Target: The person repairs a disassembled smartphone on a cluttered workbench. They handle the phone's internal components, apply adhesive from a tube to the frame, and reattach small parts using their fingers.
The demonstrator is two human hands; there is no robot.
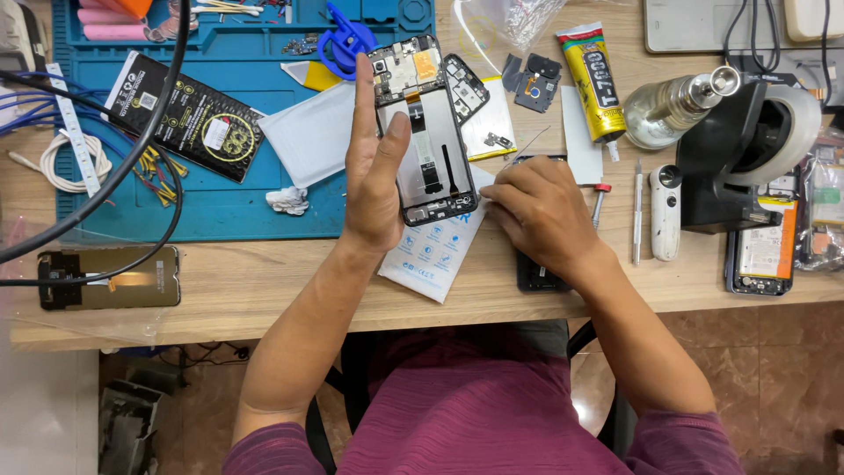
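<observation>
A: What do we meet first, nearest the body?

B: We see a purple shirt (492, 413) at the bottom, both forearms reaching over the edge of a wooden desk (264, 303). Our left hand (374, 171) is raised, fingers straight, thumb pressed on the face of an opened phone (424, 132) that it holds tilted up by its left edge. The phone's back is off, so we see its inner boards and a flat cable.

A: And the other hand?

B: Our right hand (541, 211) lies palm down, fingers curled, on a second dark phone (538, 273) flat on the desk, just right of the held one. We cannot tell whether it grips anything. A white packet (435, 255) lies between the two hands, under the raised phone.

A: What lies farther out?

B: To the left, a blue work mat (237, 189) carries a black packet (189, 119) and a white cloth (309, 132). Nearer the desk edge lies a phone screen (110, 277). Behind the right hand are a yellow glue tube (593, 84), a thin screwdriver (638, 211) and a glass bottle (673, 105).
</observation>
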